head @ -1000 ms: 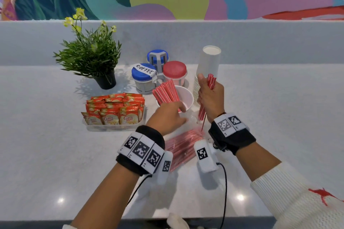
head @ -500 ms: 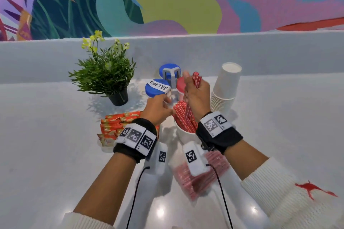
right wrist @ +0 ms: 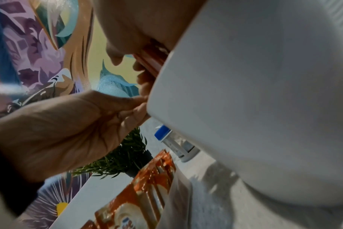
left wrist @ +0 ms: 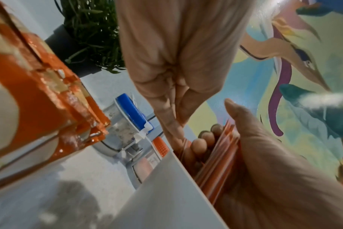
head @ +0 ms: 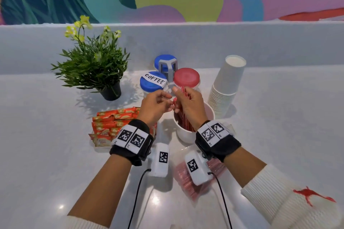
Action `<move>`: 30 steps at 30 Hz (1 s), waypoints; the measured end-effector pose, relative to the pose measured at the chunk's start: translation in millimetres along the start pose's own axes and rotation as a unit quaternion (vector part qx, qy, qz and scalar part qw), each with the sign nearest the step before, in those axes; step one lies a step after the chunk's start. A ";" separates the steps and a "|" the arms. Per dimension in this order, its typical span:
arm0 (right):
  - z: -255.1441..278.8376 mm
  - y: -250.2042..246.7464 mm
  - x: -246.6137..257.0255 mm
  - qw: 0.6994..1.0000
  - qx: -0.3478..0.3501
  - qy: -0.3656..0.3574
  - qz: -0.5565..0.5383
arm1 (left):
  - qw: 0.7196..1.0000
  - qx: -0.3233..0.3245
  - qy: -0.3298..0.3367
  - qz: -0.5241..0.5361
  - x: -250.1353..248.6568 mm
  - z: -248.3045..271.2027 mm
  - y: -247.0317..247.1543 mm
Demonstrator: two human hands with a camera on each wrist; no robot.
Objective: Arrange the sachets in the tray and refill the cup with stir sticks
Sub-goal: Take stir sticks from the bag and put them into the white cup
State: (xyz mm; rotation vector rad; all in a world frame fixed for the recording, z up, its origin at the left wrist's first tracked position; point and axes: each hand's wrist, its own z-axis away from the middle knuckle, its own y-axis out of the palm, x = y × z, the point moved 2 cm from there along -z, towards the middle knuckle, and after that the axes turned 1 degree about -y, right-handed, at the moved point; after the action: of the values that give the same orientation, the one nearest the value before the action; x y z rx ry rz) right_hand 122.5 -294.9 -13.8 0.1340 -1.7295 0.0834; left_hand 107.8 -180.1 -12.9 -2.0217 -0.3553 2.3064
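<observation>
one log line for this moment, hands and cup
right hand: grips stir sticks over cup | left hand: pinches one stick | sachets: in tray

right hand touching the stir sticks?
Touching. The left wrist view shows the right hand with fingers and thumb curled round the red stir sticks above the white cup.

Glossy foil sachets [head: 111, 122]; matt white paper cup [head: 183, 135]; smooth speckled stone-look counter [head: 279, 117]; ribbed knit sleeve [head: 290, 208]

Café counter: coffee jar [head: 153, 84], cup stack [head: 224, 87]
</observation>
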 end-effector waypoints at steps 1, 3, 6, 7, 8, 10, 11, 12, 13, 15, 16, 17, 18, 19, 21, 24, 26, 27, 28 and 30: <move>-0.7 -1.1 1.6 1.000 -0.005 -0.003 -0.002 | 1.000 0.002 -0.001 0.011 0.7 0.6 -0.8; -1.8 -3.9 5.7 0.999 -0.014 -0.017 0.027 | 1.000 0.009 0.001 0.020 0.0 3.3 -2.2; -7.0 -12.7 11.4 0.996 -0.017 -0.038 0.077 | 1.000 0.022 0.013 0.001 -2.9 7.7 -2.2; -9.2 -16.7 13.4 0.995 -0.016 -0.042 0.093 | 1.000 0.024 0.013 0.001 -3.2 9.2 -1.8; -11.1 -20.7 15.7 0.993 -0.018 -0.043 0.106 | 1.000 0.024 0.011 0.001 -3.6 10.7 -1.4; -14.5 -30.5 18.0 0.989 -0.031 -0.039 0.138 | 1.000 0.028 0.008 -0.006 -2.7 12.8 -0.6; -15.9 -36.2 18.6 0.984 -0.037 -0.039 0.167 | 0.999 0.034 0.007 -0.012 -2.5 14.4 0.3; -17.0 -41.7 19.0 0.976 -0.036 -0.038 0.210 | 0.999 0.042 0.005 -0.020 -2.7 16.0 1.6; -17.5 -46.3 19.4 0.964 -0.028 -0.036 0.260 | 0.998 0.049 0.004 -0.028 -3.1 18.2 3.3; -18.0 -52.1 20.8 0.940 -0.011 -0.038 0.340 | 0.997 0.053 0.012 -0.046 -6.1 22.1 6.7; -17.6 -53.3 21.5 0.934 -0.009 -0.041 0.355 | 0.997 0.048 0.017 -0.060 -7.4 23.3 8.2; -16.4 -54.0 22.3 0.934 -0.009 -0.043 0.354 | 0.996 0.040 0.021 -0.074 -7.9 23.8 9.6; -15.1 -54.0 23.1 0.939 -0.008 -0.045 0.340 | 0.996 0.032 0.023 -0.085 -8.3 23.6 10.4; -13.8 -53.4 23.9 0.945 -0.007 -0.048 0.323 | 0.995 0.025 0.023 -0.091 -8.2 22.9 10.7; -10.9 -53.1 24.0 0.950 -0.018 -0.052 0.307 | 0.995 0.011 0.020 -0.095 -7.9 21.7 10.7; -7.5 -57.6 23.3 0.918 -0.083 -0.060 0.383 | 0.993 0.006 0.020 -0.116 -8.4 21.5 11.5; -6.7 -61.0 21.5 0.884 -0.086 -0.046 0.457 | 0.986 0.027 0.027 -0.161 -9.3 21.7 14.5; -6.8 -61.8 18.9 0.874 -0.067 -0.028 0.480 | 0.981 0.040 0.035 -0.185 -9.9 21.6 16.7; -7.0 -61.7 15.8 0.871 -0.043 -0.008 0.490 | 0.976 0.052 0.044 -0.209 -10.4 21.3 19.2; -7.0 -57.6 10.6 0.880 0.003 0.006 0.475 | 0.961 0.066 0.055 -0.261 -9.5 19.0 23.7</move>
State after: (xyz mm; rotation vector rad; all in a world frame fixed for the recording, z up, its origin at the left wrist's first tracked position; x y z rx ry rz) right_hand 135.6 -351.4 -3.4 -0.7269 -1.6366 0.8075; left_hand 93.1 -207.6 -6.4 -1.7191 -0.6210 1.8388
